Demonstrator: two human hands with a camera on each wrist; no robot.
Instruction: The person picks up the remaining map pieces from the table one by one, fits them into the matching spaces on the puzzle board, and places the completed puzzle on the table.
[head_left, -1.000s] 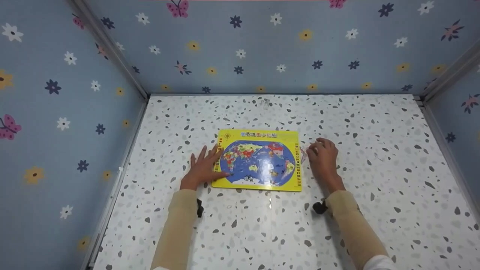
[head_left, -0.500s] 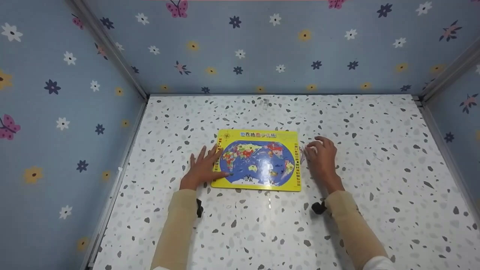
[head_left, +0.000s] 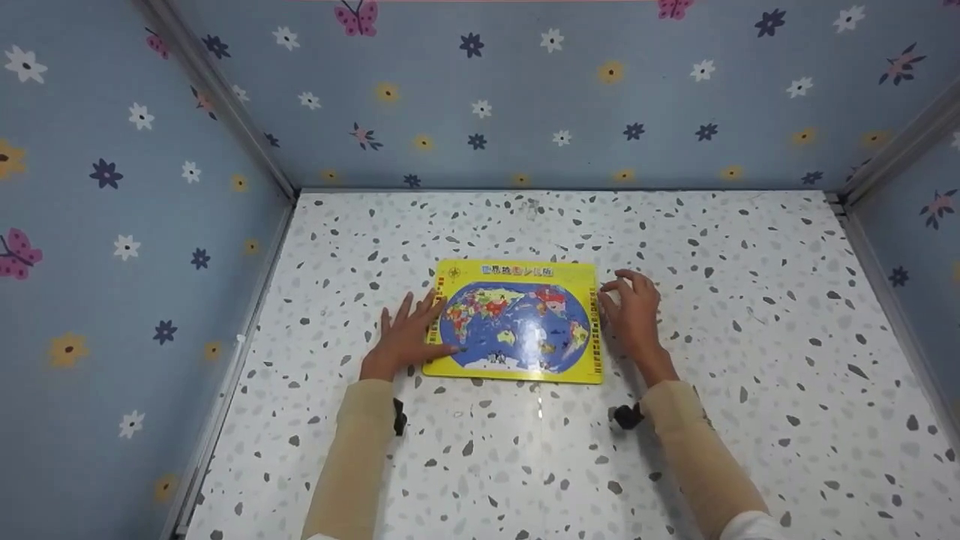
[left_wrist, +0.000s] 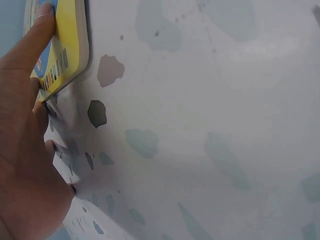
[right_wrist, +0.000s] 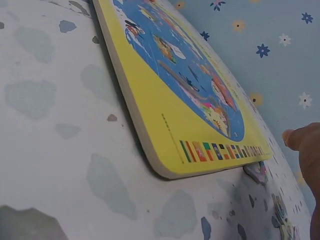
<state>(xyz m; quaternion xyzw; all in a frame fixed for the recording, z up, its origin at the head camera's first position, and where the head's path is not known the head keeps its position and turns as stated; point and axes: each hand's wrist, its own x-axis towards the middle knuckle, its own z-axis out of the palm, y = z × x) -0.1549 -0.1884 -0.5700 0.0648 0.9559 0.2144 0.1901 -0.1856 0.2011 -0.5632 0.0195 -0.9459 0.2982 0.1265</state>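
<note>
A yellow world-map board [head_left: 517, 375] lies flat on the speckled table. My left hand [head_left: 401, 341] rests across its left edge, thumb on the blue map area and fingers spread; the left wrist view shows the thumb [left_wrist: 37, 35] on top. Close to the board's right edge is my right hand [head_left: 634, 311], its fingers loosely bent and a gap between thumb and index finger. In the right wrist view the thumb [right_wrist: 302, 137] hovers beyond the row of printed flags. Small colourful flat pieces [right_wrist: 282, 215] lie on the table beside that edge, partly cut off.
The speckled white table [head_left: 480, 465] surrounds the board. A flowered blue panel [head_left: 525, 90] stands behind it, with similar panels at the left [head_left: 97, 300] and right [head_left: 934, 247]. Light glares off the map's middle.
My right hand has shifted left and slightly away from me, up to the board's right edge. The pinkish bits seen there earlier are now hidden from the head view. My left hand stays put.
</note>
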